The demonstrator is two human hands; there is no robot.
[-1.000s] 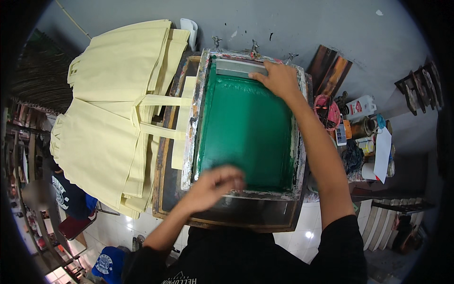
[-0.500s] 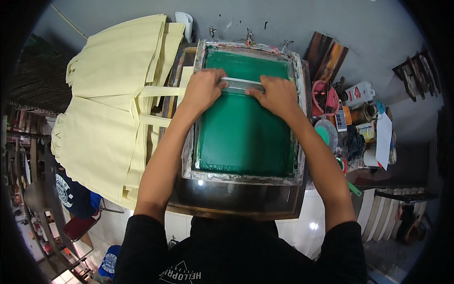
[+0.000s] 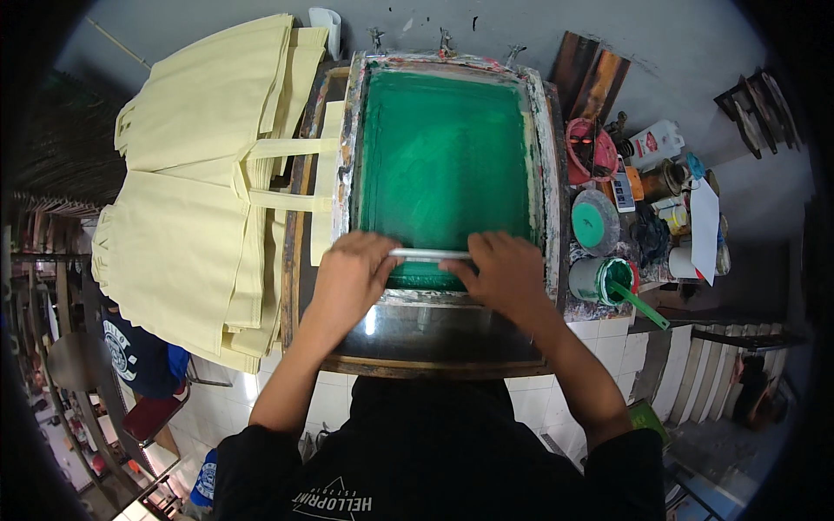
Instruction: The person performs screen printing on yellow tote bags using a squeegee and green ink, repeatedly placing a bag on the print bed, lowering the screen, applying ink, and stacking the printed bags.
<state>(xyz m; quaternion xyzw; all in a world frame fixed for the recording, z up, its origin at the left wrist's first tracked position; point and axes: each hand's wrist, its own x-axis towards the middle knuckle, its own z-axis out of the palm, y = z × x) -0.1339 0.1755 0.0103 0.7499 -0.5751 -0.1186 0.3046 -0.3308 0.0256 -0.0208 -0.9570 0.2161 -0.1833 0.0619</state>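
Grey wall [image 3: 512, 22] stands behind one dark table [image 3: 434, 334], on which lies one paint-stained frame [image 3: 349, 148] with a green ink screen [image 3: 443, 156] inside. One pale bar [image 3: 426, 254] rests across the screen, close to the frame's near edge. The left hand [image 3: 354, 271] and the right hand [image 3: 508, 271] grip its two ends, with fingers folded over it and thumbs on the near side.

In my judgement, both hands should press equally and keep the bar straight at one steady tilt; beside the near edge, slower movement would be safer.

Counting the rest: three metal clamps [image 3: 446, 42] at the frame's far edge; beyond the table's left edge, two piles of yellow cloth [image 3: 187, 243], whose layers I cannot count, and two straps [image 3: 291, 148]. At the near left corner of the side counter [image 3: 586, 312] are one ink pot [image 3: 584, 280], one green spatula [image 3: 641, 306] and, just behind, one round lid [image 3: 589, 224].
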